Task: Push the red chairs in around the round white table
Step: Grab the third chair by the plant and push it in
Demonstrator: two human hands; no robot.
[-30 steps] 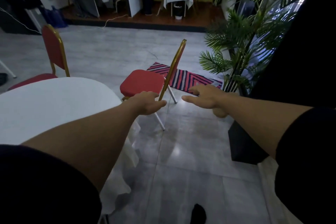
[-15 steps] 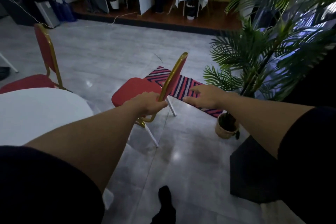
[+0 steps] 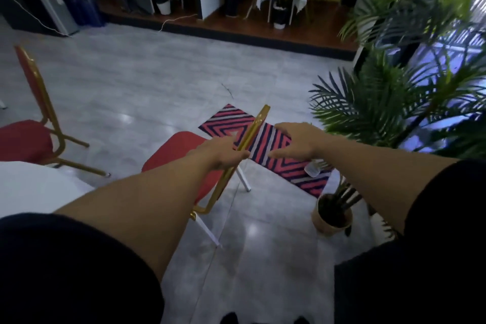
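Both hands have closed in: left hand point(image 3: 223, 154) now wraps the near chair point(image 3: 247, 144) backrest's gold frame, right hand point(image 3: 294, 141) spread wide at three o'clock, so pushing toward the table point(image 3: 31, 187) can begin.

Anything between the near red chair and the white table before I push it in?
Nothing visible: only bare floor separates the near red chair from the white table. Left hand is at its gold backrest; right hand hovers open, apart from it.

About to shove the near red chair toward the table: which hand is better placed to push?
Left. The left hand is already on the near chair's gold backrest frame; the right hand hovers open beside it.
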